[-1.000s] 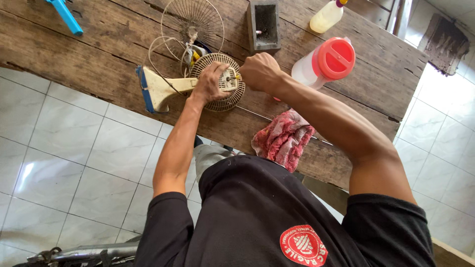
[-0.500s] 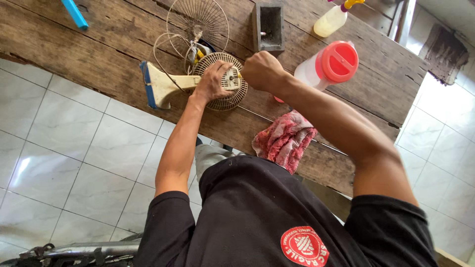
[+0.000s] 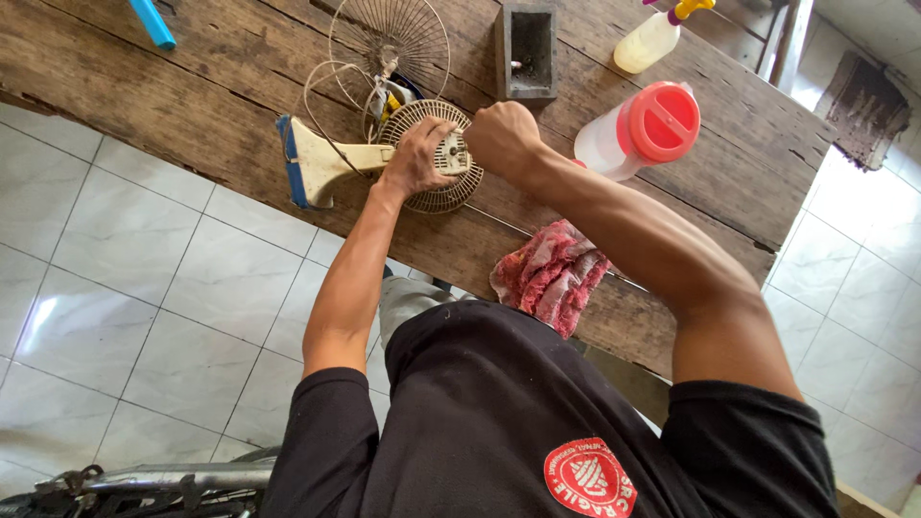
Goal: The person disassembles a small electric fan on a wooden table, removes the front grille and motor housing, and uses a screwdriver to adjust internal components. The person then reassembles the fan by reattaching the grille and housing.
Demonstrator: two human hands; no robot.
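A small beige fan with a blue base lies on its side on a worn wooden bench. Its round rear grille faces up. My left hand presses on the grille and motor housing, fingers curled over it. My right hand is a closed fist just right of the housing and touches it. Whatever is inside the fist is hidden. The detached wire front guard lies behind the fan, with a loop of white cord beside it.
A white jug with a red lid lies to the right. A grey hollow block and a yellowish squeeze bottle sit further back. A red-and-white rag hangs at the near edge. A blue tube lies far left. The floor is tiled.
Both hands stay on the fan in the same grip. Only the view has shifted slightly.
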